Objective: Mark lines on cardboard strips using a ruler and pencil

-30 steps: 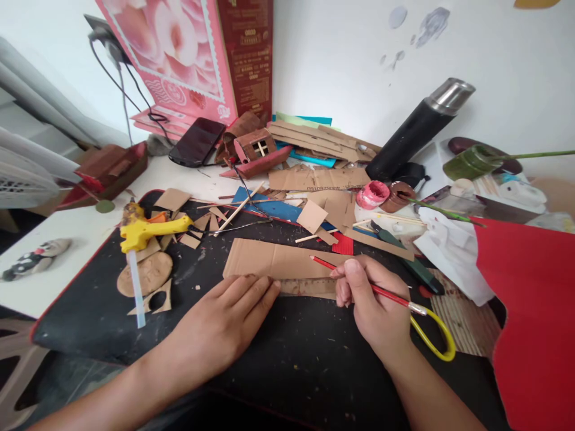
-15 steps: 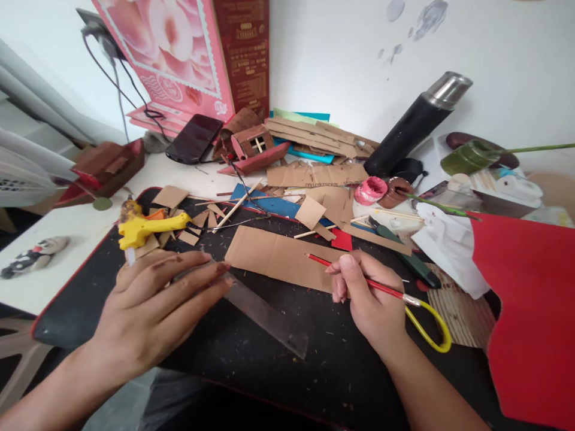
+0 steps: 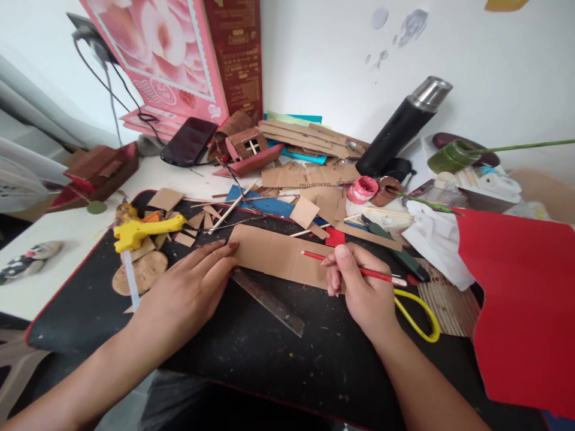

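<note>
The right hand (image 3: 362, 275) holds a red pencil (image 3: 314, 255) between thumb and fingers, its point directed left above a plain cardboard strip (image 3: 276, 257). The strip lies flat on a black mat (image 3: 287, 383) with a red edge, between the two hands; its right end passes behind the right hand.

The left hand (image 3: 193, 287) rests palm down with fingers extended and close together, the fingertips at the strip's left end. A clear ruler (image 3: 272, 305) emerges from beneath these fingers and slants toward the person, away from the strip's near edge; whether the hidden thumb grips it, I cannot tell.

Just beside the right wrist is a yellow loop (image 3: 435, 320), and beyond the hand lies a dark green utility knife (image 3: 411, 263). Left of the left hand sits a yellow glue gun (image 3: 146, 230), a translucent glue stick (image 3: 129, 275) protruding across a round tan disc (image 3: 148, 270).

Farther out, small cardboard offcuts (image 3: 165, 199) and thin sticks (image 3: 233, 206) are scattered. On the white tabletop (image 3: 148, 170) behind are a smartphone (image 3: 188, 142), a reddish-brown model houseboat (image 3: 249, 149), a pink paint jar (image 3: 362, 190) and a tilted black thermos (image 3: 395, 131).
</note>
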The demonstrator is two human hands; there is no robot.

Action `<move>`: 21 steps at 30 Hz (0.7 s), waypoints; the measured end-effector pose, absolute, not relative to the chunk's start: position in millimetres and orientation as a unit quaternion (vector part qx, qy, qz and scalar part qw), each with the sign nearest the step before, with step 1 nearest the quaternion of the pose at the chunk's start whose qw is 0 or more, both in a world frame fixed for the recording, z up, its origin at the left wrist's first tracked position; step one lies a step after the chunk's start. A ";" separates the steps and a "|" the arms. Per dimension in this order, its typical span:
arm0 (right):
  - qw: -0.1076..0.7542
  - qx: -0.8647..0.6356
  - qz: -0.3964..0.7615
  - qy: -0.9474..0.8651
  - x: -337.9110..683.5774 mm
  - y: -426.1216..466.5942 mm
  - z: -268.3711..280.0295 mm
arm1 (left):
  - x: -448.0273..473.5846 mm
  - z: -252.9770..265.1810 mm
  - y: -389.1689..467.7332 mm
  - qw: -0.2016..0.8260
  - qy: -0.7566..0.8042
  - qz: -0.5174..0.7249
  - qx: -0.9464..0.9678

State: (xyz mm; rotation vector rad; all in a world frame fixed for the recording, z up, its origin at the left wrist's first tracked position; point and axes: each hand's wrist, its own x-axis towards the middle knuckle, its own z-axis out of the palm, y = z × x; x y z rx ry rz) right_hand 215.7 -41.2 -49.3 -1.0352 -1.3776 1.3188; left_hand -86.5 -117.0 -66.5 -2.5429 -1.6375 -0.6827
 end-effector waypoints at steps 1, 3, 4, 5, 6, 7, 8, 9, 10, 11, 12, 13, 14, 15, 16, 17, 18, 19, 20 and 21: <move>0.466 -0.423 0.529 -0.570 216.4 -41.7 -49.9 | -85.5 -66.2 -119.0 0.016 -0.527 -0.228 -0.819; 0.465 -0.424 0.513 -0.584 217.4 -42.5 -50.8 | -82.1 -65.1 -122.8 0.004 -0.522 -0.240 -0.819; 0.465 -0.424 0.508 -0.588 217.8 -42.5 -51.0 | -79.4 -64.2 -124.9 -0.002 -0.516 -0.244 -0.821; 0.467 -0.423 0.503 -0.591 218.0 -42.3 -51.1 | -75.8 -63.3 -127.1 -0.006 -0.507 -0.247 -0.826; 0.470 -0.422 0.500 -0.593 218.1 -41.9 -51.1 | -71.5 -62.5 -129.5 -0.009 -0.494 -0.250 -0.833; 0.474 -0.421 0.496 -0.594 218.1 -41.3 -51.0 | -66.8 -61.7 -132.1 -0.011 -0.480 -0.251 -0.841; 0.477 -0.420 0.492 -0.595 218.1 -40.7 -51.0 | -62.1 -61.2 -134.8 -0.009 -0.463 -0.249 -0.851; 0.479 -0.420 0.490 -0.595 218.0 -40.2 -51.1 | -58.0 -60.9 -137.4 -0.007 -0.446 -0.244 -0.861; 0.482 -0.420 0.491 -0.592 217.8 -39.7 -51.4 | -55.0 -60.9 -139.8 -0.002 -0.431 -0.242 -0.869; 0.483 -0.421 0.496 -0.587 217.4 -39.2 -51.7 | -53.5 -61.1 -142.0 0.000 -0.417 -0.236 -0.878; 0.484 -0.421 0.505 -0.578 216.9 -38.9 -52.0 | -53.9 -61.5 -144.0 0.001 -0.405 -0.231 -0.885; 0.484 -0.422 0.517 -0.566 216.4 -38.5 -52.3 | -56.0 -61.8 -145.9 0.001 -0.399 -0.228 -0.888; 0.483 -0.422 0.530 -0.555 215.8 -38.2 -52.6 | -59.5 -61.9 -147.9 0.004 -0.400 -0.227 -0.888; 0.481 -0.423 0.542 -0.545 215.2 -37.9 -52.7 | -63.9 -61.8 -149.9 0.009 -0.412 -0.231 -0.881; 0.478 -0.423 0.552 -0.536 214.6 -37.6 -52.7 | -68.4 -61.4 -152.0 0.023 -0.434 -0.239 -0.868; 0.474 -0.425 0.561 -0.530 214.2 -37.3 -52.6 | -72.2 -60.7 -153.9 0.058 -0.457 -0.254 -0.850; 0.469 -0.426 0.567 -0.527 213.8 -37.0 -52.4 | -74.7 -59.8 -155.1 0.089 -0.470 -0.261 -0.838; 0.462 -0.427 0.572 -0.526 213.5 -36.8 -52.2 | -75.6 -58.8 -155.1 0.114 -0.473 -0.267 -0.831; 0.454 -0.429 0.576 -0.527 213.3 -36.7 -52.0 | -74.9 -57.8 -153.8 0.127 -0.464 -0.274 -0.833; 0.447 -0.430 0.578 -0.530 213.1 -36.7 -51.9 | -72.7 -56.9 -150.7 0.121 -0.443 -0.279 -0.843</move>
